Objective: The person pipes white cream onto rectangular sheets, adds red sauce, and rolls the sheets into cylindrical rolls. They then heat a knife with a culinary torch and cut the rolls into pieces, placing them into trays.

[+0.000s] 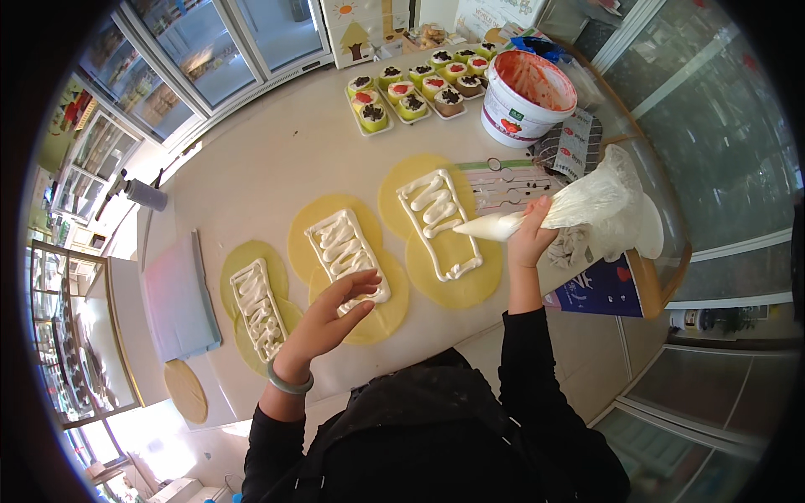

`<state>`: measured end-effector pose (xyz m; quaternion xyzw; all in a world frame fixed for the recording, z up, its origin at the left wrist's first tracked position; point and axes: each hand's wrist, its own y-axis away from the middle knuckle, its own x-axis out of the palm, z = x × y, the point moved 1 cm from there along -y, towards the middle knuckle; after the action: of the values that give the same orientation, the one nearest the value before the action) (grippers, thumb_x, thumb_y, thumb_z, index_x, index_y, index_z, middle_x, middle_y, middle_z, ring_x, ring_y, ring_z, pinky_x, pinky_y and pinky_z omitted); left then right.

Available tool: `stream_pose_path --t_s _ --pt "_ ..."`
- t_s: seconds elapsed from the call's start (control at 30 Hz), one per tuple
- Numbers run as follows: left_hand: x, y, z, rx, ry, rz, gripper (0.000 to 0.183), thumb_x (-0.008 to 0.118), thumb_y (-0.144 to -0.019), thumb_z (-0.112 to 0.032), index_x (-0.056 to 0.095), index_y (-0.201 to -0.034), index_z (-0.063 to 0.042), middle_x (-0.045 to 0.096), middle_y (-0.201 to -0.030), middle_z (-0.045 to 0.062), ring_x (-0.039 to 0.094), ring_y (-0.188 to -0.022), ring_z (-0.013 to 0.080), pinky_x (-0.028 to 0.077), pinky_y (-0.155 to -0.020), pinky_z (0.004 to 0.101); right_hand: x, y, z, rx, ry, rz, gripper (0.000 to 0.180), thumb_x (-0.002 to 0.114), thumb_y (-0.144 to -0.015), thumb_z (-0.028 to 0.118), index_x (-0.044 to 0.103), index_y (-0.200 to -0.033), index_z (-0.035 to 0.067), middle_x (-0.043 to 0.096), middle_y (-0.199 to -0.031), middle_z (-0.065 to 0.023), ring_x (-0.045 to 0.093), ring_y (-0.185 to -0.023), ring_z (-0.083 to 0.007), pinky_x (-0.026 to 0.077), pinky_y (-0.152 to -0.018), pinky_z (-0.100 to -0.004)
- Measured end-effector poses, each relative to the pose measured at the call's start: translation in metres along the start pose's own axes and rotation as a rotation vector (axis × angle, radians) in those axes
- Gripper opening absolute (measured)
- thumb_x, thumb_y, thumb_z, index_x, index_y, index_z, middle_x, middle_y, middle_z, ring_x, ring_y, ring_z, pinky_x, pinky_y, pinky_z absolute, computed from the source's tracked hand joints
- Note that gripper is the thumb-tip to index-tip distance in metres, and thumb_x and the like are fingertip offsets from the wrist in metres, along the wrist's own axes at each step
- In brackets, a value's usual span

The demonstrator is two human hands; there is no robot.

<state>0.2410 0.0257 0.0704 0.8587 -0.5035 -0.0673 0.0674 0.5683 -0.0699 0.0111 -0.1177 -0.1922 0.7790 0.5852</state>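
My right hand (531, 234) grips a clear piping bag (585, 200) of white cream, its tip over the cream outline (438, 229) on the rightmost pair of overlapping yellow crepes (484, 276). Zigzag cream fills the upper part of that outline; bare crepe shows in its lower part. My left hand (333, 314) hovers, fingers apart and holding nothing, above the middle pair of crepes (387, 320), partly hiding its cream-filled rectangle (343, 242). At the left, a greener pair of crepes (242, 251) bears another filled cream rectangle (255, 295), its lower end near my left wrist.
Trays of topped cream cups (412, 107) stand at the back, beside a red-smeared white bucket (522, 116). A patterned sheet (509, 182) and a crumpled cloth (568, 245) lie at right. A pink-and-blue folder (179, 302), a round tan crepe (186, 391) and a spray bottle (146, 194) are at left.
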Motion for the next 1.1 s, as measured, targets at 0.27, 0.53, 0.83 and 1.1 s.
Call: stream_pose_path --t_s 0.27,0.53,0.83,1.1 --pt "0.034 -0.123 -0.118 0.667 -0.214 0.186 0.053 0.085 -0.077 -0.022 0.065 -0.122 -0.002 0.069 -0.121 0.017 0.068 -0.104 0.028 0.052 -0.095 0.037 0.044 0.057 0.074 -0.546 0.074 0.629 0.06 0.07 -0.096 0.023 0.049 -0.15 0.007 0.044 -0.156 -0.0187 0.039 -0.147 -0.0327 0.033 -0.119 -0.0456" --pt "0.055 -0.117 -0.16 0.596 -0.13 0.374 0.043 0.079 -0.085 -0.025 0.067 -0.118 -0.001 0.072 -0.114 0.014 0.067 -0.097 0.025 0.053 -0.091 0.0368 0.006 0.03 0.074 -0.618 0.244 0.719 0.053 0.07 -0.095 0.016 0.053 -0.143 0.004 0.056 -0.145 -0.0173 0.049 -0.136 -0.0314 0.037 -0.114 -0.0468" --pt "0.003 -0.075 -0.089 0.38 -0.244 0.032 0.062 0.064 -0.103 -0.017 0.036 -0.156 -0.001 0.049 -0.152 0.017 0.048 -0.141 0.028 0.039 -0.117 0.0403 -0.005 0.013 -0.028 0.111 -0.08 0.081 0.045 0.047 -0.11 0.032 0.057 -0.08 0.0 0.063 -0.074 -0.006 0.061 -0.067 -0.0161 0.051 -0.066 -0.0298" --pt "-0.031 0.014 -0.024 0.12 -0.044 -0.176 0.051 0.059 -0.104 -0.009 0.043 -0.151 0.001 0.058 -0.143 0.016 0.055 -0.135 0.0252 0.043 -0.114 0.0388 0.003 0.019 -0.021 -0.175 0.147 0.05 0.042 0.047 -0.11 0.028 0.049 -0.077 0.002 0.049 -0.068 -0.0018 0.046 -0.061 -0.0139 0.039 -0.057 -0.0309"
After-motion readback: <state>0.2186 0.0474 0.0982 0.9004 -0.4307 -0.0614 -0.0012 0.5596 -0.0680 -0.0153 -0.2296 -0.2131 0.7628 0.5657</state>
